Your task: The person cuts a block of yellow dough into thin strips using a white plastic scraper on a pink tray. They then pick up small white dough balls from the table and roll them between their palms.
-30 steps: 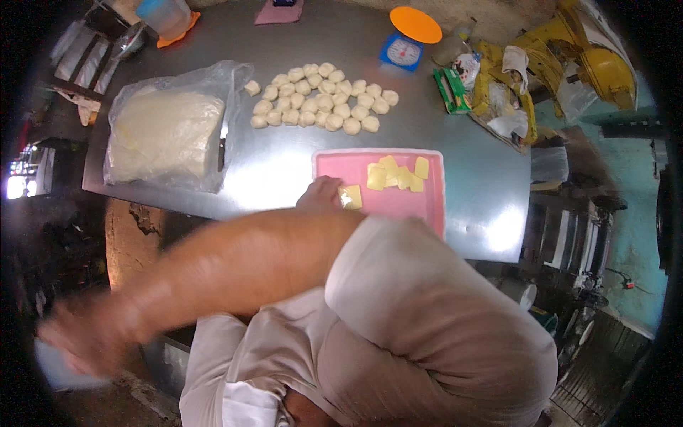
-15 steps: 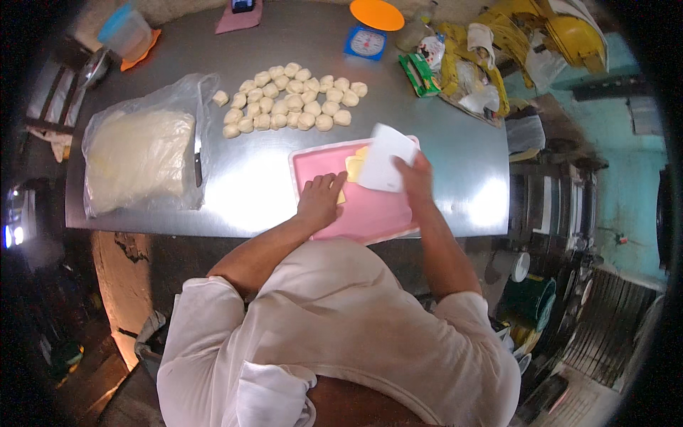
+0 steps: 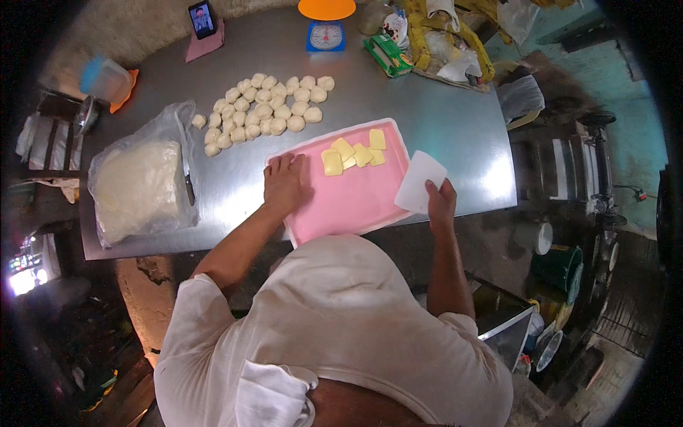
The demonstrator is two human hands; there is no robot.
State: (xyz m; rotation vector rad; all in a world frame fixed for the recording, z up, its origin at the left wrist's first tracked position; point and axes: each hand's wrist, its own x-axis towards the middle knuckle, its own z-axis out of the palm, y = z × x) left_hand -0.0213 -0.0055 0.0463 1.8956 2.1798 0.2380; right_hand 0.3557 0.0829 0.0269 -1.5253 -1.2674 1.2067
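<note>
A pink tray [image 3: 345,203] with a pale rim lies near the table's front edge. Several flat yellow slices, like cheese [image 3: 332,161], lie partly overlapping in its far half. My left hand [image 3: 287,186] is on the tray's left rim by the far corner, its fingers bent over the edge; the underside of the grip is hidden. In my right hand [image 3: 442,203] is a flat white dough scraper [image 3: 420,181], pinched with the thumb on top. The scraper overlaps the tray's right edge; whether it touches cannot be seen.
Rows of dough balls [image 3: 264,112] sit beyond the tray. A large dough slab [image 3: 139,192] lies bagged in clear plastic at left, a dark-handled knife [image 3: 189,189] beside it. Farther back are a blue scale [image 3: 326,35], a phone [image 3: 203,20] and a green box [image 3: 388,55].
My left hand has left the yellow slices for the tray's left rim. My right hand has carried the scraper from over the slices to the tray's right edge. The view has turned.
</note>
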